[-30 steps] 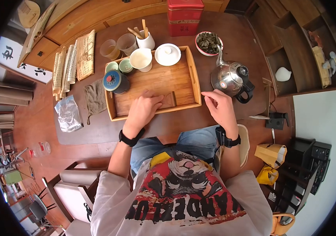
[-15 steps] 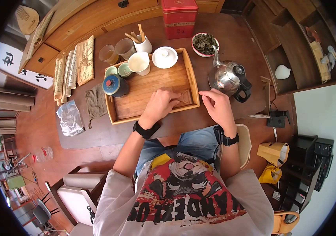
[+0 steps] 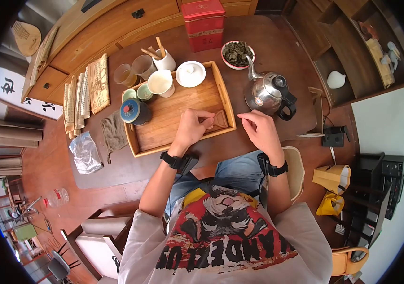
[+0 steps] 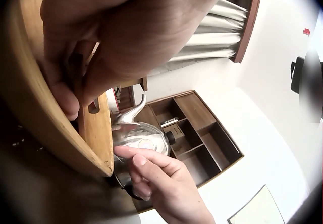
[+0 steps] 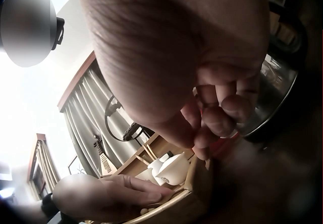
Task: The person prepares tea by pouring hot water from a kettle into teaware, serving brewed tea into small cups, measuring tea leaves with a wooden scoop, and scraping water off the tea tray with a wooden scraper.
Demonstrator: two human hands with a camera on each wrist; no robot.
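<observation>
A small brown piece (image 3: 220, 119) lies in the near right corner of the wooden tray (image 3: 231, 106). My left hand (image 3: 193, 127) pinches its left end; in the left wrist view the thumb and fingers of that hand (image 4: 116, 37) close on a dark, thin part of it. Just outside the tray's right side is my right hand (image 3: 262, 133), loosely curled and empty, its index fingertip close to the rim; contact cannot be told. In the right wrist view the right hand (image 5: 176, 57) hides much of the tray.
On the tray are a blue-lidded jar (image 3: 136, 111), green cups, a white pitcher (image 3: 161, 83) and a lidded white bowl (image 3: 190, 74). A steel kettle (image 3: 263, 92), a bowl of leaves (image 3: 238, 54) and a red tin (image 3: 204, 28) stand beyond; a cloth (image 3: 113, 132) lies left.
My left hand has moved right across the tray, and the brown piece has shifted right with it into the corner. My right hand has stayed by the tray's right side.
</observation>
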